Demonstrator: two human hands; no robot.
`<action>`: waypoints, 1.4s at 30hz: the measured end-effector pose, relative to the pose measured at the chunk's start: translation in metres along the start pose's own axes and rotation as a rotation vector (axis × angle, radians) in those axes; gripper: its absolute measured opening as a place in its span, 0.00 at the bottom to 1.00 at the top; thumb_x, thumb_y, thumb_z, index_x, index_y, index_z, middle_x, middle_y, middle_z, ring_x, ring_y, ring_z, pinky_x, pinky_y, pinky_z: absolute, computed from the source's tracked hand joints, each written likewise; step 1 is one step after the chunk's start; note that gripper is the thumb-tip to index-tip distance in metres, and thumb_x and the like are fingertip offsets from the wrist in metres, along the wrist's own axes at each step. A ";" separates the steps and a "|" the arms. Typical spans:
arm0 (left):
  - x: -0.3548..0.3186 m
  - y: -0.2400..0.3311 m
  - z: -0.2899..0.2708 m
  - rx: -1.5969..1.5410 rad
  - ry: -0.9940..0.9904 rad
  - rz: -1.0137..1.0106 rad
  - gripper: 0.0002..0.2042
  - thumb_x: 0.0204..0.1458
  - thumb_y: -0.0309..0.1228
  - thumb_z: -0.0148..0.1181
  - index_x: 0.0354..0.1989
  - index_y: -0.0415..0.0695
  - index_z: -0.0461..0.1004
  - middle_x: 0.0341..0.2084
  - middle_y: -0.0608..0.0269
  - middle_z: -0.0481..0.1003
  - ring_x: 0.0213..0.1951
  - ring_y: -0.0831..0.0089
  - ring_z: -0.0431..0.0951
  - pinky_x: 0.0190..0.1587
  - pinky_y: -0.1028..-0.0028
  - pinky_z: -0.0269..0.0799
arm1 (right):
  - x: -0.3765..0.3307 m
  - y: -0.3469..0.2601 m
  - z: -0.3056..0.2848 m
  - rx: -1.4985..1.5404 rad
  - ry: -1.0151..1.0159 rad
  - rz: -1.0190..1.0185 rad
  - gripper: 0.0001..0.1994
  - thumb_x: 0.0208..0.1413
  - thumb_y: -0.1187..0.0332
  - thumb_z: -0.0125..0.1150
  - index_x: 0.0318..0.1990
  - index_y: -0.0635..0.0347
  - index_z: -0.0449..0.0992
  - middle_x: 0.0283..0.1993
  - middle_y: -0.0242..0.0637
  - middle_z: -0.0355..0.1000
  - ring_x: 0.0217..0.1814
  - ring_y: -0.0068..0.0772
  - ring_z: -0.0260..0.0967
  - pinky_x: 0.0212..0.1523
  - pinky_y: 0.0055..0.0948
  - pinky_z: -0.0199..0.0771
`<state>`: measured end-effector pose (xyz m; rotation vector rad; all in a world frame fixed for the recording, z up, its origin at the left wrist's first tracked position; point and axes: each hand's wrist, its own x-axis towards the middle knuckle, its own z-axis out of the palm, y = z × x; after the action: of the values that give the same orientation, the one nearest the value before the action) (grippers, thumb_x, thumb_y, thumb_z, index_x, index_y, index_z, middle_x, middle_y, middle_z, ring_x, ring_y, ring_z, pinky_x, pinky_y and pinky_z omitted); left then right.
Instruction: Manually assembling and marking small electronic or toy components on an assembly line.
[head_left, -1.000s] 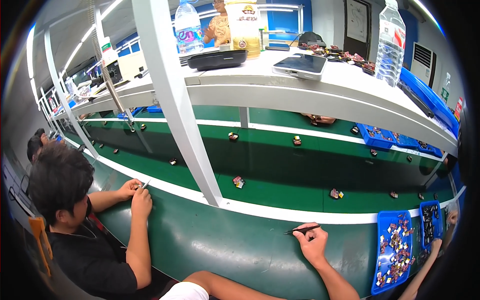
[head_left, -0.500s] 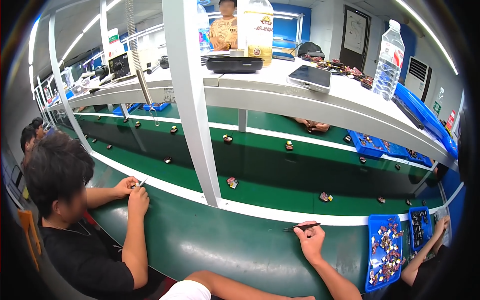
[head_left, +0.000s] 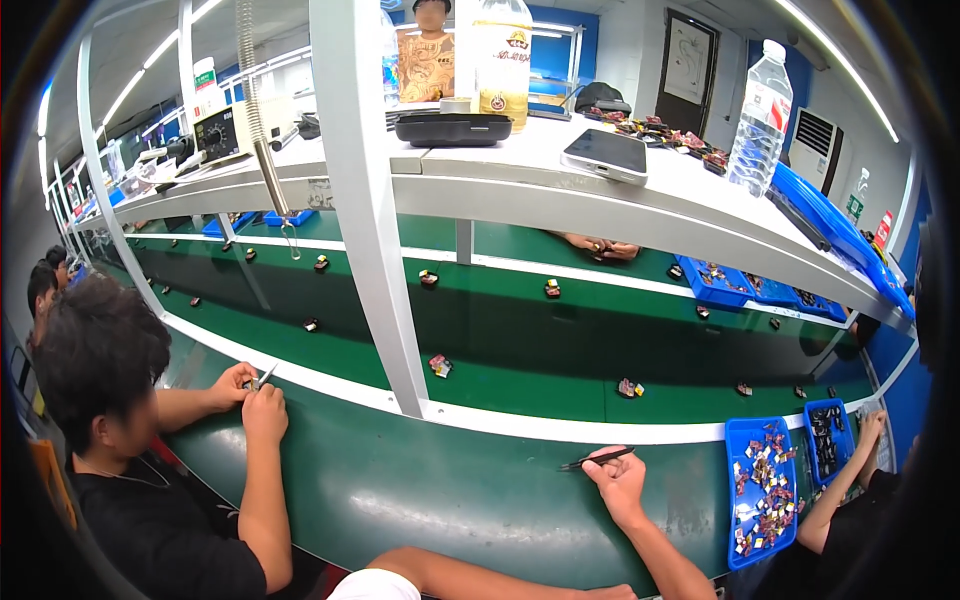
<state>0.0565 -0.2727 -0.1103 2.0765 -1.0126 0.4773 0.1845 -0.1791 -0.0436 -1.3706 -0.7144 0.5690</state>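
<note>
Just right of lower centre, the right hand (head_left: pixel 618 484) pinches tweezers (head_left: pixel 612 456), seemingly poised, which calls for a steady grip; the left hand's (head_left: pixel 612 593) fingers, bottom edge, I can't make out.

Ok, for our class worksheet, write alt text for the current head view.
A person's right hand holds black tweezers over a green workbench; the left hand shows partly at the lower edge. To the right lies a blue tray of small parts, and at left is a co-worker in black.
</note>
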 end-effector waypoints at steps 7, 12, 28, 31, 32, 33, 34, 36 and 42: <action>-0.007 -0.003 0.009 0.033 -0.031 0.019 0.10 0.60 0.33 0.50 0.37 0.39 0.75 0.23 0.54 0.72 0.22 0.58 0.73 0.21 0.59 0.65 | -0.004 0.005 0.000 0.003 0.008 -0.068 0.08 0.53 0.85 0.67 0.39 0.69 0.76 0.31 0.29 0.74 0.26 0.09 0.63 0.26 0.13 0.60; 0.001 0.009 -0.012 0.021 -0.046 0.015 0.17 0.57 0.28 0.51 0.53 0.35 0.73 0.29 0.52 0.75 0.23 0.58 0.74 0.22 0.61 0.67 | -0.006 0.003 -0.002 0.035 0.033 -0.078 0.08 0.53 0.85 0.67 0.39 0.68 0.76 0.29 0.27 0.74 0.25 0.07 0.61 0.24 0.12 0.58; 0.011 0.011 -0.033 -0.058 -0.057 -0.128 0.13 0.60 0.35 0.58 0.27 0.39 0.73 0.24 0.57 0.73 0.29 0.60 0.77 0.31 0.64 0.71 | 0.002 0.006 -0.011 0.073 0.041 -0.104 0.07 0.54 0.83 0.68 0.38 0.67 0.77 0.31 0.26 0.76 0.23 0.05 0.56 0.23 0.12 0.56; 0.031 0.019 -0.082 -0.670 -0.165 -0.466 0.13 0.63 0.34 0.56 0.33 0.35 0.75 0.26 0.56 0.77 0.26 0.69 0.79 0.29 0.69 0.72 | 0.007 0.007 -0.019 0.104 0.128 -0.138 0.08 0.53 0.83 0.69 0.38 0.67 0.77 0.31 0.26 0.75 0.23 0.05 0.55 0.22 0.12 0.54; 0.040 0.022 -0.116 -0.880 -0.364 -0.603 0.13 0.65 0.34 0.55 0.35 0.35 0.76 0.26 0.56 0.78 0.25 0.72 0.80 0.28 0.71 0.73 | 0.007 0.007 -0.024 0.109 0.199 -0.166 0.08 0.52 0.83 0.69 0.38 0.67 0.77 0.31 0.26 0.75 0.23 0.05 0.54 0.22 0.13 0.53; 0.039 0.021 -0.139 -0.982 -0.335 -0.578 0.14 0.67 0.35 0.53 0.40 0.34 0.78 0.26 0.59 0.79 0.22 0.76 0.78 0.26 0.73 0.73 | 0.010 0.008 -0.026 0.126 0.202 -0.168 0.08 0.52 0.83 0.69 0.38 0.67 0.77 0.31 0.26 0.75 0.23 0.05 0.54 0.22 0.13 0.53; 0.043 0.020 -0.171 -1.063 -0.352 -0.702 0.11 0.63 0.32 0.59 0.41 0.35 0.80 0.30 0.58 0.79 0.27 0.72 0.79 0.31 0.73 0.75 | 0.015 0.010 -0.030 0.122 0.250 -0.188 0.08 0.52 0.82 0.70 0.39 0.66 0.77 0.31 0.26 0.75 0.23 0.05 0.54 0.22 0.13 0.53; 0.050 0.010 -0.239 -0.799 -0.241 -0.843 0.12 0.66 0.32 0.56 0.45 0.37 0.81 0.40 0.58 0.83 0.30 0.74 0.83 0.33 0.76 0.76 | 0.019 0.010 -0.043 0.090 0.353 -0.219 0.09 0.52 0.82 0.70 0.39 0.66 0.77 0.30 0.25 0.74 0.22 0.05 0.54 0.21 0.13 0.53; 0.001 -0.127 -0.310 0.176 0.683 -1.148 0.10 0.58 0.26 0.58 0.42 0.32 0.81 0.27 0.58 0.82 0.25 0.73 0.83 0.24 0.76 0.76 | 0.024 0.006 -0.053 -0.036 0.422 -0.241 0.08 0.53 0.82 0.69 0.38 0.66 0.77 0.28 0.24 0.73 0.21 0.05 0.52 0.20 0.15 0.52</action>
<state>0.1567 0.0149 0.0286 2.0183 0.6369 0.5749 0.2401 -0.1958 -0.0492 -1.3557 -0.5348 0.0695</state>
